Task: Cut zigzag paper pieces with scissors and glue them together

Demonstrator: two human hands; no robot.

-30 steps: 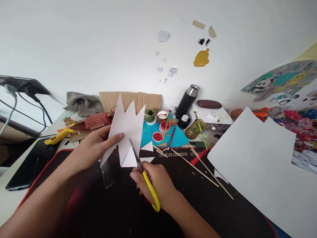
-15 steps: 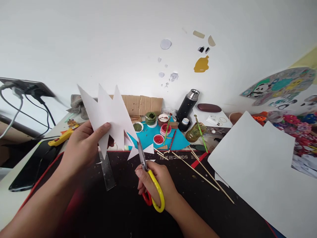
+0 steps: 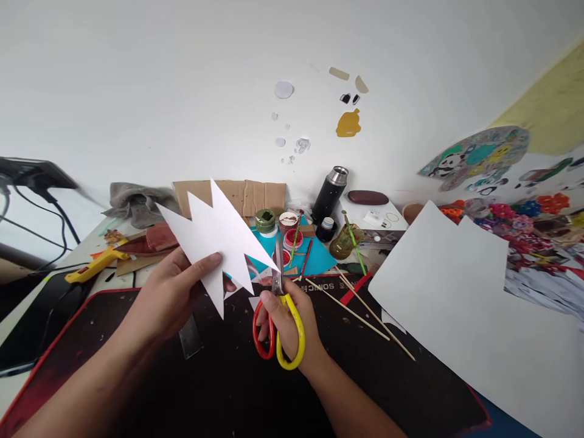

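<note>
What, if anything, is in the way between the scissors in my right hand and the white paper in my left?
Nothing visible. The white paper has its right tip right by the scissors, near their pivot; I can't tell whether they touch. Your left hand grips the paper farther left.

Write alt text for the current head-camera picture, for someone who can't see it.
The left hand holds up spiky white paper; the right hand holds scissors at one tip. Beyond are paint pots and a flask before a white wall.
</note>
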